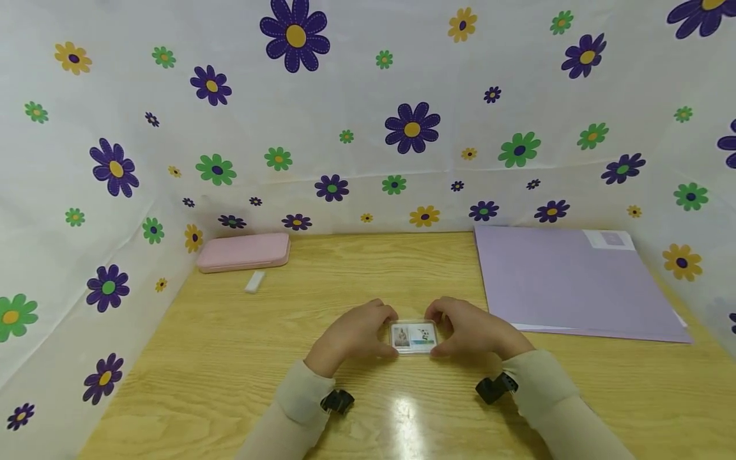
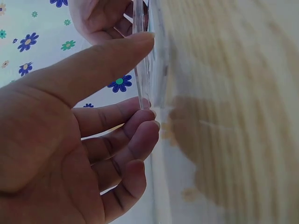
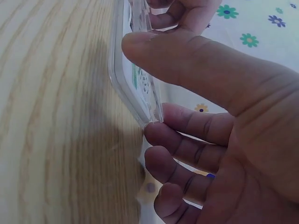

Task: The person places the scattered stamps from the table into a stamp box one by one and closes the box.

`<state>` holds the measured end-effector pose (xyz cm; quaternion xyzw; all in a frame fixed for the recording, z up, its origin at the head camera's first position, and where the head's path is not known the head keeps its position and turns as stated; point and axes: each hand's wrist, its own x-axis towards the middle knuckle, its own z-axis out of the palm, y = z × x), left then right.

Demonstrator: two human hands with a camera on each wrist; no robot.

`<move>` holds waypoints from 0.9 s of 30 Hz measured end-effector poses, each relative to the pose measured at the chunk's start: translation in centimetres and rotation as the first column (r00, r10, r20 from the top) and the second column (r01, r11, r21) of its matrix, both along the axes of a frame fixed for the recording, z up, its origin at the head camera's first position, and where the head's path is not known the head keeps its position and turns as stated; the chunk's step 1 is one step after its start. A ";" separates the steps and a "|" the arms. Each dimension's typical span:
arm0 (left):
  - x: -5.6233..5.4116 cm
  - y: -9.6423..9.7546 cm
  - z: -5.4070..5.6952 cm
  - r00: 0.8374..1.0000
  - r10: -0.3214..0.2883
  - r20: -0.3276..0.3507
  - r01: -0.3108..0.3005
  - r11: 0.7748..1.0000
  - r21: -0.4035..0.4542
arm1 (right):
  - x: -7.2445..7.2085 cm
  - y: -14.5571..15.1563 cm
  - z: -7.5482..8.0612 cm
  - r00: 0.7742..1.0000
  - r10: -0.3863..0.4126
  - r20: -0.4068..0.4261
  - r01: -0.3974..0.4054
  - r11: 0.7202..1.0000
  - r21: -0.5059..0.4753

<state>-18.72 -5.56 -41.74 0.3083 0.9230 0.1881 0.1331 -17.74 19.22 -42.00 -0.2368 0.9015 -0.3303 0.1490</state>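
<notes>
A small flat clear plastic case (image 1: pixel 413 337) lies in front of me at the middle of the table, with a printed card showing a photo and a panda picture inside it. My left hand (image 1: pixel 358 332) pinches its left end between thumb and fingers. At the right end my right hand (image 1: pixel 468 327) grips it the same way. Seen edge-on in the right wrist view, a clear cover (image 3: pixel 156 100) stands slightly apart from the thicker white-edged part (image 3: pixel 122 86). The lower fingers of both hands curl loosely beside the case, close over the wood.
At the back left lies a pink pencil case (image 1: pixel 244 251), with a small white block (image 1: pixel 255 282) in front of it. A purple folder (image 1: pixel 569 281) with a white label covers the back right. Flower-printed cloth (image 1: pixel 345 96) walls the table behind and at both sides.
</notes>
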 end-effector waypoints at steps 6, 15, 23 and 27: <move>0.1 -0.1 -0.2 1.000 -0.017 -0.018 0.017 1.000 0.006 | -0.2 -0.1 -0.3 1.000 0.013 -0.019 -0.013 1.000 0.006; 0.0 0.1 -0.4 1.000 -0.014 -0.022 0.014 1.000 -0.013 | -0.2 -0.1 -0.6 1.000 -0.014 -0.005 0.014 1.000 0.009; 0.2 -0.1 -0.1 1.000 0.007 0.016 -0.007 1.000 0.005 | -0.1 -0.2 -0.8 1.000 0.007 0.007 -0.007 1.000 0.000; 0.2 0.1 -0.2 1.000 0.010 -0.011 -0.010 1.000 -0.023 | -0.2 0.2 -0.9 0.999 0.054 0.001 -0.054 0.999 0.000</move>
